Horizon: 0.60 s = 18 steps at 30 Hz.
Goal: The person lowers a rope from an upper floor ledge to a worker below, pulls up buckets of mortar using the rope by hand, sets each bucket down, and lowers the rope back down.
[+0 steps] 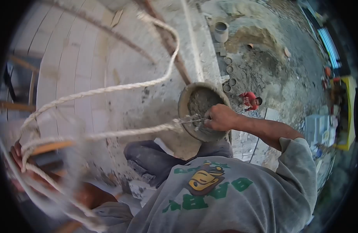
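Note:
A round bucket (182,105) with grey wet mortar inside stands by the edge of the concrete slab. My right hand (219,117) is closed on its metal handle over the mortar. A thick white rope (128,132) runs from the handle leftward to my left hand (19,155), whose fingers are wrapped round it at the far left. Another length of the rope curves up past the bucket toward the top. Loose coils near my left hand are blurred.
Rusty metal bars (163,35) slant across the slab (148,108). Beyond its edge, on lower ground, are a person in red (249,101), several small buckets, a larger drum (221,32) and a yellow frame (348,112). A block wall (66,66) rises at left.

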Each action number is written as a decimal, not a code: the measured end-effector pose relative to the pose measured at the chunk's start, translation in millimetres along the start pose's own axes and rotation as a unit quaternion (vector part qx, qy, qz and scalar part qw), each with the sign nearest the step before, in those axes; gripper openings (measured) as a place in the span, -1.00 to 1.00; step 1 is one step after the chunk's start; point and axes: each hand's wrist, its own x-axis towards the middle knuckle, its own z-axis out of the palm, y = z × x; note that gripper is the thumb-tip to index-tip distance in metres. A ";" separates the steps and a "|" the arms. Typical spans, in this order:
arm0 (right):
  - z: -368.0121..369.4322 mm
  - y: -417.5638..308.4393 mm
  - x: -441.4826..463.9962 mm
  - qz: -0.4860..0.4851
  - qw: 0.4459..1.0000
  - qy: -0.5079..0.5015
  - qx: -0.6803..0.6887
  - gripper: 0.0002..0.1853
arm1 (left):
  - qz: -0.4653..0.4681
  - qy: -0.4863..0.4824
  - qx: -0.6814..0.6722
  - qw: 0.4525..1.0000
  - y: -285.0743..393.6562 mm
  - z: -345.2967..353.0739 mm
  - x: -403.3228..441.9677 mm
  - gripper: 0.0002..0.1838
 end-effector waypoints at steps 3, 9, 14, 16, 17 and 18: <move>-4.1 -46.5 35.4 -0.050 0.998 -0.025 0.018 -0.68 | -0.232 -0.034 -0.387 0.892 -43.4 23.0 -56.1 -0.68; 19.8 -203.3 93.5 0.015 0.980 -0.196 -0.039 -0.72 | -0.348 0.156 -0.724 0.574 -134.3 52.7 -163.2 -0.66; 4.7 -199.5 100.5 -0.347 0.905 -0.083 -0.233 -0.84 | -0.301 0.224 -0.754 0.539 -269.8 44.6 -173.0 -0.63; -9.9 -226.6 89.7 -0.261 0.929 -0.160 -0.208 -0.65 | -0.511 0.296 -0.669 0.452 -306.7 65.8 -184.3 -0.70; -10.1 -220.9 92.4 -0.247 0.955 -0.146 -0.076 -0.58 | -0.579 0.266 -0.611 0.470 -302.5 57.7 -180.4 -0.74; -17.8 -235.6 94.9 -0.304 0.945 -0.104 -0.068 -0.65 | -0.642 0.229 -0.553 0.479 -298.6 49.6 -176.1 -0.73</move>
